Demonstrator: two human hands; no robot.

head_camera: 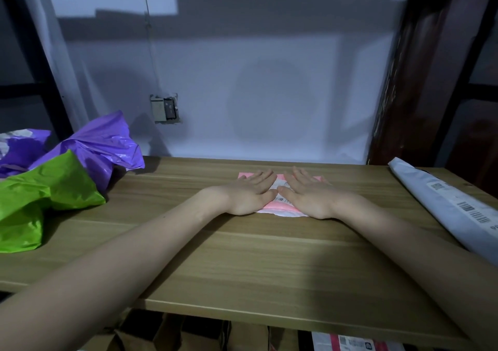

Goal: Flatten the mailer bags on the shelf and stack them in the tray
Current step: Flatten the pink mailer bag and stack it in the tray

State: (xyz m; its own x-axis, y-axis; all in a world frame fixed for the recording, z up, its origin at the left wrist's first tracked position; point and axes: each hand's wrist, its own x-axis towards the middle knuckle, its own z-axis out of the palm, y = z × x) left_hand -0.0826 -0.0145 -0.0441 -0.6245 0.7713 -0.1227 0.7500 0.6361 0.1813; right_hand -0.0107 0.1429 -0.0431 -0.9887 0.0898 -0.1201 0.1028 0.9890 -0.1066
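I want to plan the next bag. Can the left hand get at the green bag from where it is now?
Probably yes. The left hand lies flat on the pink mailer, holding nothing, and the green bag sits on the same shelf to its left, with only bare wood between them.

this looks like a small storeroom or packing corner, the sort used for handling parcels, rather than a tidy home room. a bare wood-grain shelf (242,256) on a dark metal frame (35,62) stands against a plain white wall (242,81) with an unfinished, coverless wall socket (164,108), and crumpled plastic mailer bags in purple (105,145) and green (40,197) are heaped at its left end. a grey mailer (442,202) with barcode labels lies along the right edge, a pink mailer (280,202) with a shipping label lies in the middle, and brown paper packaging (167,334) sits on the level below.
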